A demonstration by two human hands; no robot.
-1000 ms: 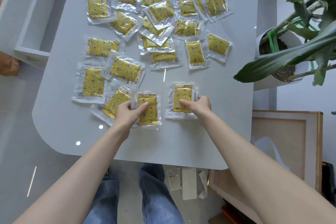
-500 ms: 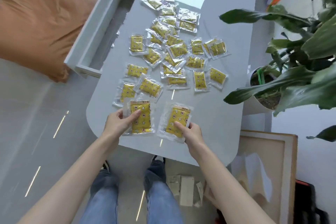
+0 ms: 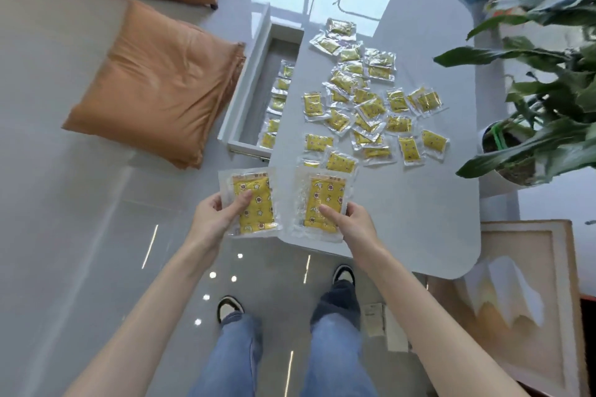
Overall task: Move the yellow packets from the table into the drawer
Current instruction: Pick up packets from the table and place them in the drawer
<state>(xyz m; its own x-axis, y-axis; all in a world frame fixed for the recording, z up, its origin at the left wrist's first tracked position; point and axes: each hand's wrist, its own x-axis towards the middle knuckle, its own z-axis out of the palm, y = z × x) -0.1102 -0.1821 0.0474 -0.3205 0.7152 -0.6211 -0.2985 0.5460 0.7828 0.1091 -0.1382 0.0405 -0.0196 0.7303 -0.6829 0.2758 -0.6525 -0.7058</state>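
My left hand (image 3: 216, 219) grips a yellow packet (image 3: 254, 200) in clear wrap, held in the air off the table's near-left corner. My right hand (image 3: 351, 225) grips a second yellow packet (image 3: 324, 203) over the table's near edge. Several more yellow packets (image 3: 367, 106) lie scattered on the white table (image 3: 429, 209). The open white drawer (image 3: 246, 90) sticks out from the table's left side, and several packets (image 3: 274, 116) lie in a row inside it.
An orange cushion (image 3: 154, 84) lies on the floor left of the drawer. A potted plant (image 3: 532, 126) stands at the table's right. A framed picture (image 3: 522, 293) leans at lower right. My legs and shoes (image 3: 229, 308) are below the hands.
Both hands have lifted their packets off the table and drawn them back toward me and to the left. My view has pulled back, bringing the drawer and cushion into sight.
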